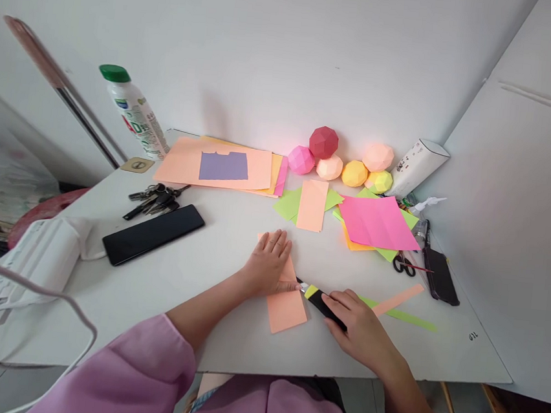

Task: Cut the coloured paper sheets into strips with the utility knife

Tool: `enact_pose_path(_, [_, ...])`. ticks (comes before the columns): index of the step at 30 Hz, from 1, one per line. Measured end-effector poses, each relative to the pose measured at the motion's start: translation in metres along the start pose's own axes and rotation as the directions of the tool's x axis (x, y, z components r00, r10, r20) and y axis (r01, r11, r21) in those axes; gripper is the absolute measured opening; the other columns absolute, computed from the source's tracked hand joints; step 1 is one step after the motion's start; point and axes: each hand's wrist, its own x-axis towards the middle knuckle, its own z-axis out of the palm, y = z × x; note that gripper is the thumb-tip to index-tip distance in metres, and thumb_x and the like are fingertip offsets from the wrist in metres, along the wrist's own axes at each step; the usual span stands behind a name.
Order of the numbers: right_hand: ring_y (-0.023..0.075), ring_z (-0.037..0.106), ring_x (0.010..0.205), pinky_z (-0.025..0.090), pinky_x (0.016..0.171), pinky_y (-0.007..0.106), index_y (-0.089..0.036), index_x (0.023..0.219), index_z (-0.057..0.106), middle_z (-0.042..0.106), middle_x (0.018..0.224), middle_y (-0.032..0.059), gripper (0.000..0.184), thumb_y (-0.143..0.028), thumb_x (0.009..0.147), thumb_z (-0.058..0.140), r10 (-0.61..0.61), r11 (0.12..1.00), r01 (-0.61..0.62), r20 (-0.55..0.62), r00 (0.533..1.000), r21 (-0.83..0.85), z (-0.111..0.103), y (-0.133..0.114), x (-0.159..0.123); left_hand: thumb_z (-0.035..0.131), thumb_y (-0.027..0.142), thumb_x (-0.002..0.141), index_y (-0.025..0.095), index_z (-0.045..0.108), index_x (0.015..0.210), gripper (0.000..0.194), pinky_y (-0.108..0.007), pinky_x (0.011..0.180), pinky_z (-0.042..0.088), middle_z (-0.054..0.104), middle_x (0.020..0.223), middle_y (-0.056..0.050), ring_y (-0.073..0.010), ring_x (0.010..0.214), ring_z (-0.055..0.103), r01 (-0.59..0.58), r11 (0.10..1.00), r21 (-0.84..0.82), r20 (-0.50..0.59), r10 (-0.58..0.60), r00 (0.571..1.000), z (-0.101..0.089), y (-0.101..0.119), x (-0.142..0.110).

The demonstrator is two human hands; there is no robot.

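Note:
A strip of peach paper (287,313) lies on the table in front of me, with a crease or cut line across its middle. Pressing flat on its upper part is my left hand (266,265), fingers stretched out and thumb pointing right. My right hand (359,325) grips a black and yellow utility knife (324,304). The knife's blade end is at the paper's right edge, close to my left thumb; whether it touches the paper I cannot tell. Just beyond my left hand, a peach paper rectangle (312,205) rests on green paper (287,204).
Paper polyhedron balls (323,142) sit by the wall. Pink sheets (379,220), scissors (404,264) and cut strips (399,299) lie to the right. At left are a phone (153,234), keys (157,198), a bottle (138,115) and a white power strip (31,261) with a cable.

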Motion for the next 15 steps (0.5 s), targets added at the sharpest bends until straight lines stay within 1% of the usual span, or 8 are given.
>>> enact_pose_path(3, [0.0254, 0.058, 0.096, 0.056, 0.079, 0.043, -0.017, 0.122, 0.056, 0.064, 0.108, 0.0116, 0.035, -0.016, 0.088, 0.05, 0.007, 1.0, -0.007, 0.01, 1.0, -0.004, 0.0007, -0.0003, -0.0019, 0.029, 0.079, 0.076, -0.001, 0.031, 0.142, 0.104, -0.049, 0.113, 0.008, 0.02, 0.152, -0.025, -0.0371, 0.142, 0.012, -0.007, 1.0, -0.001, -0.009, 0.007, 1.0, 0.002, 0.0003, 0.0005])
enact_pose_path(8, [0.0259, 0.058, 0.096, 0.056, 0.079, 0.043, -0.017, 0.122, 0.057, 0.064, 0.107, 0.0115, 0.035, -0.016, 0.088, 0.05, 0.013, 1.0, -0.012, 0.017, 1.0, -0.026, 0.0007, -0.0032, -0.0026, 0.033, 0.082, 0.071, -0.002, 0.028, 0.143, 0.11, -0.05, 0.113, 0.005, 0.017, 0.152, -0.026, -0.0394, 0.141, 0.01, 0.003, 1.0, -0.008, 0.007, -0.003, 1.0, 0.0032, 0.0014, 0.0013])
enact_pose_path(15, [0.0253, 0.058, 0.094, 0.057, 0.077, 0.042, -0.016, 0.121, 0.058, 0.064, 0.105, 0.0122, 0.034, -0.014, 0.088, 0.047, 0.018, 0.998, -0.018, -0.004, 1.0, -0.054, 0.0005, -0.0012, -0.0027, 0.03, 0.084, 0.07, -0.001, 0.026, 0.144, 0.113, -0.05, 0.113, 0.004, 0.015, 0.153, -0.025, -0.0387, 0.142, 0.008, 0.013, 1.0, -0.007, 0.041, -0.013, 0.999, 0.0002, 0.003, 0.0022])
